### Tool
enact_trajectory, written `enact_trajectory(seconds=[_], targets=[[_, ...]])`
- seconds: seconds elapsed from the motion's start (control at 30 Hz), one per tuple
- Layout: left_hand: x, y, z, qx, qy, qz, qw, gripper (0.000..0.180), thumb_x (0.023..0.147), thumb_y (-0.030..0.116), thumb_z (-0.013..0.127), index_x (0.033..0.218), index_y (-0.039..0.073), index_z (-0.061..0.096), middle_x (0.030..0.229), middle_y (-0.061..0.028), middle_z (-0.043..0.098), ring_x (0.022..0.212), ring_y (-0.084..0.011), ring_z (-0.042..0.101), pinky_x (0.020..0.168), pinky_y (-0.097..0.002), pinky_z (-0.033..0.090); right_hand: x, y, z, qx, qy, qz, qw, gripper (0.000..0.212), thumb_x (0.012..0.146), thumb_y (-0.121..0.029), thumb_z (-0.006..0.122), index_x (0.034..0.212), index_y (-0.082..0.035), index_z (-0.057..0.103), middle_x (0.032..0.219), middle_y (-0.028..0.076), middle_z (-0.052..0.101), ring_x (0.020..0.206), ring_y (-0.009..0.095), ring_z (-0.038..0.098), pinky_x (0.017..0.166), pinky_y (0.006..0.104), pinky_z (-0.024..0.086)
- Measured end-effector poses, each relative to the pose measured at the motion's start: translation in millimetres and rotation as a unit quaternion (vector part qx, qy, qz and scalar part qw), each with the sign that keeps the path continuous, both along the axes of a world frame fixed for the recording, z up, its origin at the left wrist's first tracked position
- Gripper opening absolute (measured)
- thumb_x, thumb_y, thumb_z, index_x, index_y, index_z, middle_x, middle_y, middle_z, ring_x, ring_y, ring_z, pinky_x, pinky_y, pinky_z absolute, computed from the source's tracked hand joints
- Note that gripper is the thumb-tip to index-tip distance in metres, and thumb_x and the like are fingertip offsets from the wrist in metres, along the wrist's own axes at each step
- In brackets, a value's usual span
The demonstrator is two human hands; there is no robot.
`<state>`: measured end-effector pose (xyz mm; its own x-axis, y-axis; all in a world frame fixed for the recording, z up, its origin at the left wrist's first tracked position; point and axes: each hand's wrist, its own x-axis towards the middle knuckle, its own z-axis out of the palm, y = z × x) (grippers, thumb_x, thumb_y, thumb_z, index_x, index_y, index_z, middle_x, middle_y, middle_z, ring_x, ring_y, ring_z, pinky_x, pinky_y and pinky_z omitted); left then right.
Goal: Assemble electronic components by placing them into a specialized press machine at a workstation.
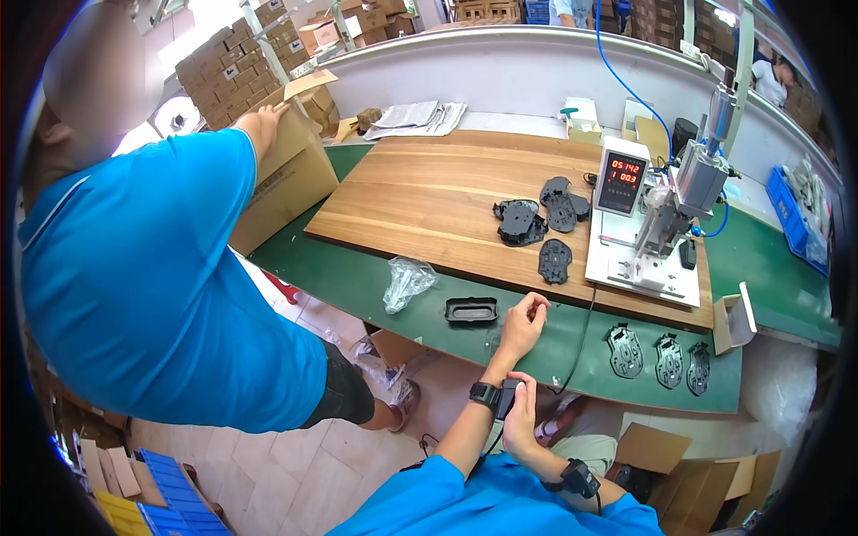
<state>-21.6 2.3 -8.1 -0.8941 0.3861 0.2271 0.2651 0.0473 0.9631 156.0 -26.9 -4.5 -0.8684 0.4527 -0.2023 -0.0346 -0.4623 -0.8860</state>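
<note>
My left hand (pixel 525 323) is held over the green table edge with its fingers curled in, and I see nothing in it. On that wrist is a black strap carrying a small black box-shaped device (pixel 508 398). My right hand (pixel 520 418) grips this device, its fingers along the right side. A second strapped device (pixel 579 480) sits on my right wrist. Beyond my left hand is a black rectangular plastic tray (pixel 471 310). A crumpled clear plastic bag (pixel 409 284) lies left of it. Several black mouse-shaped plastic shells (pixel 555 261) rest on the wooden board.
A bench press (pixel 666 223) with a red digital display box (pixel 621 179) stands on the board (pixel 429 188). Three mouse-shaped shells (pixel 669 361) lie front right beside a small open carton (pixel 734 320). At left, a co-worker in blue (pixel 170 286) holds a large cardboard box (pixel 290 170).
</note>
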Motion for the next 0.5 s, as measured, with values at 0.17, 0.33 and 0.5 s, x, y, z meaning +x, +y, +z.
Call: enact_trajectory(seconds=[0.17,0.33,0.5], targets=[[0.3,1.6,-0.5,-0.009,0.000,0.000,1.000,0.009,0.101,0.007,0.058,0.098,0.002,0.066,0.073,0.0000,0.063,0.067,-0.0055,0.057,0.061,-0.0236,0.045,-0.7,-0.8,-5.7,0.018,0.014,-0.007,1.000,0.030,0.113,-0.025,0.034,0.128,-0.008,0.054,0.105,0.005,0.057,0.093,0.012,0.055,0.085,0.0281,0.047],[0.2,0.2,-4.3,0.007,0.023,0.018,1.000,0.009,0.099,0.008,0.060,0.098,0.002,0.066,0.067,-0.0031,0.059,0.058,-0.0090,0.055,0.056,-0.0283,0.043,1.7,-3.5,-6.8,0.045,0.016,0.005,0.999,0.030,0.113,-0.024,0.032,0.131,-0.007,0.050,0.109,0.006,0.056,0.094,0.012,0.053,0.086,0.0283,0.046],[0.8,0.0,-3.8,0.007,0.028,0.018,0.999,0.009,0.099,0.008,0.060,0.098,0.002,0.065,0.066,-0.0036,0.059,0.058,-0.0093,0.055,0.055,-0.0284,0.043,1.3,-3.2,-3.6,0.057,0.021,0.004,0.998,0.031,0.114,-0.024,0.031,0.131,-0.007,0.050,0.108,0.006,0.055,0.093,0.012,0.053,0.086,0.0281,0.046]])
